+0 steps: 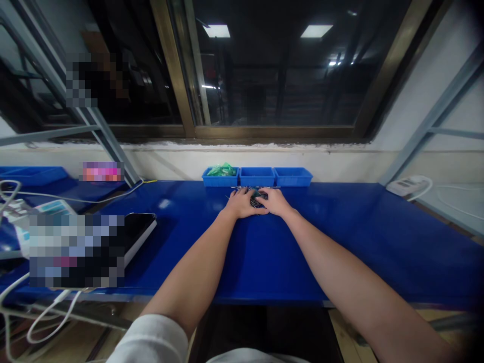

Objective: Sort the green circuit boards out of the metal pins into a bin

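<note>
Both my arms reach forward over a blue table (340,242). My left hand (242,203) and my right hand (273,200) meet at the far side of the table, fingers curled around a small dark object (258,199) held between them. I cannot make out what the object is. Thin metal pins or wires lie just behind the hands. Three blue bins stand in a row right beyond them: the left bin (220,177) holds green parts, the middle bin (257,176) and the right bin (293,176) look empty.
A dark flat device (138,227) and white cables (49,312) lie at the left. A white power strip (406,185) sits at the right by the wall. A dark window (280,70) runs behind the bench. Another blue tray (32,174) is at far left.
</note>
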`<state>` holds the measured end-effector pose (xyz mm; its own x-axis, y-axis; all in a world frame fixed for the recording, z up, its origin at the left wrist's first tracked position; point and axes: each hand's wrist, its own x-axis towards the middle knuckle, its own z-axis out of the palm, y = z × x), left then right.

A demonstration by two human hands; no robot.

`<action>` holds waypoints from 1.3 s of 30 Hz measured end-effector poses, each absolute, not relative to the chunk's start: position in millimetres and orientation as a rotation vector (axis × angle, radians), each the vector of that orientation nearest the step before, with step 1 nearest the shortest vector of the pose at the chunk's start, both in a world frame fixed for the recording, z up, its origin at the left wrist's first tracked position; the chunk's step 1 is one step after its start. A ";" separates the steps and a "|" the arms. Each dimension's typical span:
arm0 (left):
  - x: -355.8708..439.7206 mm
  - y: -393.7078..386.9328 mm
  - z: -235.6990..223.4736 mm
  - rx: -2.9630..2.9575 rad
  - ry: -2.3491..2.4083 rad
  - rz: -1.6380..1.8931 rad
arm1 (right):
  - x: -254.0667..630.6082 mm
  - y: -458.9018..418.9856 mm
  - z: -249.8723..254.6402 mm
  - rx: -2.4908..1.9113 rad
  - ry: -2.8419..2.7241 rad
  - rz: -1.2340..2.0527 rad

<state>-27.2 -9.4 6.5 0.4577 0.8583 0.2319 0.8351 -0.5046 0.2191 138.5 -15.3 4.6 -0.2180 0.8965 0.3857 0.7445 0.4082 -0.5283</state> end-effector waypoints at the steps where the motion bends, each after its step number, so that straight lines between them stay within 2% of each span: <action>1: -27.2 -9.9 6.7 2.619 1.522 0.482 | 138.4 -15.4 5.0 -1.383 -2.026 0.294; 15: -23.8 -14.1 10.5 2.609 1.538 0.513 | 135.9 -14.4 6.7 -1.341 -1.981 0.244; 21: -23.6 -14.3 10.4 2.623 1.558 0.503 | 134.6 -20.3 11.9 -1.707 -1.857 -0.076; 25: -23.9 -13.0 9.3 2.613 1.582 0.492 | 132.5 -19.2 10.0 -1.887 -1.926 -0.030; 39: -22.3 -12.9 8.5 2.644 1.602 0.472 | 135.6 -17.0 8.8 -1.720 -1.857 -0.025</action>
<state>-22.3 -12.9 8.5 0.4298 0.8682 0.2480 0.8640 -0.4752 0.1664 135.6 -17.0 8.8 0.0205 0.9015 0.4322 0.9127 0.1596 -0.3762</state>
